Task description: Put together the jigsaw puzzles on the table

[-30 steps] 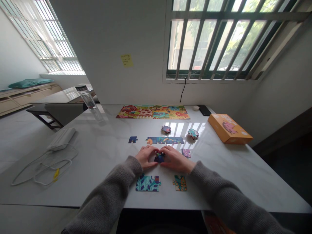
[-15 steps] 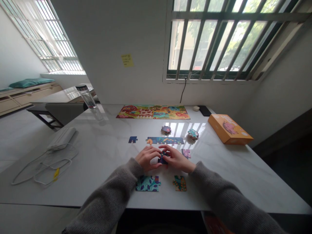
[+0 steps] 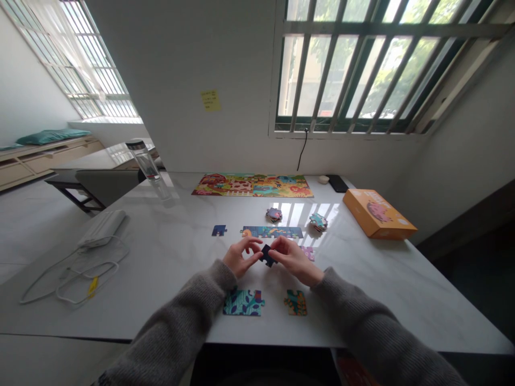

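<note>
Right hand (image 3: 295, 261) pinches dark puzzle piece (image 3: 266, 254)
Puzzle strip (image 3: 274, 232) lies farther, running left-right; grip of left hand (image 3: 240, 258) unclear.

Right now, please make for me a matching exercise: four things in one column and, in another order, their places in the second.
1. darkest piece
2. box
3. bottle
4. note

A. on the wall
B. far left of the table
C. between left hand and right hand
D. right side of the table

Pairs: 1-C, 2-D, 3-B, 4-A
</note>
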Demonstrator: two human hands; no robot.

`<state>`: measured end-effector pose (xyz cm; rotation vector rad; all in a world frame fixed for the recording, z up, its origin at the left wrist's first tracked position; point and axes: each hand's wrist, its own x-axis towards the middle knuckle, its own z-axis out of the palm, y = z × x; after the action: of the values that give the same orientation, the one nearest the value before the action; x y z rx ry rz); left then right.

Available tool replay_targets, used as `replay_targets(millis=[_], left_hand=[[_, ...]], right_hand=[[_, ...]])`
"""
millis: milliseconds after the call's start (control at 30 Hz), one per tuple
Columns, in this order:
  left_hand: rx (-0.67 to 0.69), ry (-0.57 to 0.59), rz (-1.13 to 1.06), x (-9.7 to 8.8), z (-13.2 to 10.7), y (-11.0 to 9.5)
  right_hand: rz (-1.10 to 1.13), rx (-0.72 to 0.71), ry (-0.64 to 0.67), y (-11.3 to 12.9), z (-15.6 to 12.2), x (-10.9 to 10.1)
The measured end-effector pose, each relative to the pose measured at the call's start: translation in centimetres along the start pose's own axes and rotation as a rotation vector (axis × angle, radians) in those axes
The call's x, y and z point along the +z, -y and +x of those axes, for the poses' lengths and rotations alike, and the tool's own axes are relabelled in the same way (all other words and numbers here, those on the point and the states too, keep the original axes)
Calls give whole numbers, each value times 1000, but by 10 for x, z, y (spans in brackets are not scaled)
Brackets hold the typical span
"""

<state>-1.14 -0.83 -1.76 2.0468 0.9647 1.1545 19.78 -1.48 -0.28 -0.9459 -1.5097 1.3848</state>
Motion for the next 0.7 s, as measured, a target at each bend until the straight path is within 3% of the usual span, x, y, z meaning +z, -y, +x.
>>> replay_targets(millis=[167, 467, 700], left_hand=[[-72, -85, -59, 2, 3, 0], [282, -29, 211, -8, 1, -9], [337, 1, 373, -5, -5, -3]], right_hand=[[-89, 129, 123, -2, -2, 1], [-110, 118, 86, -1, 0, -3], [-70, 118, 93, 1, -1, -4]])
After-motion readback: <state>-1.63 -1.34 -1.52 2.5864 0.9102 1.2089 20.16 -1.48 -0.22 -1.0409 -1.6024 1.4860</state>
